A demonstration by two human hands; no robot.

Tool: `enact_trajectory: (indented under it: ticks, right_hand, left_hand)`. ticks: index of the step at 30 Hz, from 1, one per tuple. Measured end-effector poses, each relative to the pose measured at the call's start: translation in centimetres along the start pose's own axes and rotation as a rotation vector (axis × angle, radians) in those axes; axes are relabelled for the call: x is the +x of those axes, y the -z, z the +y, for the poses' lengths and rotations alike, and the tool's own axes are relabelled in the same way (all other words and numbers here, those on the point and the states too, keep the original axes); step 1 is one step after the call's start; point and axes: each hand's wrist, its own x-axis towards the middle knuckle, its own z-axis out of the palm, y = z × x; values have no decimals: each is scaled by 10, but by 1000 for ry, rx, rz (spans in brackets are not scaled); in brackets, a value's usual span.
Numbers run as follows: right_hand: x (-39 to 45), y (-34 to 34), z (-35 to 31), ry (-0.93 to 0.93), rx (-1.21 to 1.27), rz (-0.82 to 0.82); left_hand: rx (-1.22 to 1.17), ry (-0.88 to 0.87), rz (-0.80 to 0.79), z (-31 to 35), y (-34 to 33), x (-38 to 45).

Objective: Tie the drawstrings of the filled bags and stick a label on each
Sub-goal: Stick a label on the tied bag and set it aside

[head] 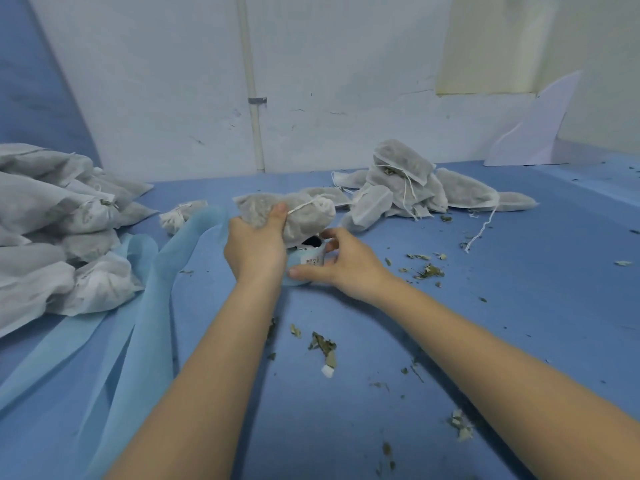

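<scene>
My left hand (254, 245) grips a filled grey fabric bag (301, 216) just above the blue table, thumb on top; its neck is cinched by a white drawstring (304, 205). Under the bag sits a roll of labels (306, 259) with a light blue backing strip and a dark core. My right hand (341, 263) curls round that roll, thumb low at its front and fingers at its far side. A heap of filled bags with loose strings (415, 181) lies at the back right.
A pile of tied bags (59, 233) fills the left edge, with one more small bag (181, 214) behind. Long light blue strips (138, 306) trail across the left of the table. Dry leaf crumbs (323, 344) are scattered over the blue tabletop (502, 323). A white wall stands behind.
</scene>
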Motion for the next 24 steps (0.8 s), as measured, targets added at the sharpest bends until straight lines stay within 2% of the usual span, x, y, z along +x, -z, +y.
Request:
enact_trajectory:
  ticks: [3,12,24]
  right_hand:
    - [-8,10,11,-32,37,62]
    - [-10,-2,13,31,43,300]
    - [-15,-2,8,23,-89,331]
  left_hand:
    - [28,5,1,0,-1,1]
    - [83,-1,11,3,-2,-5]
    - [104,-6,10,7,-4,-12]
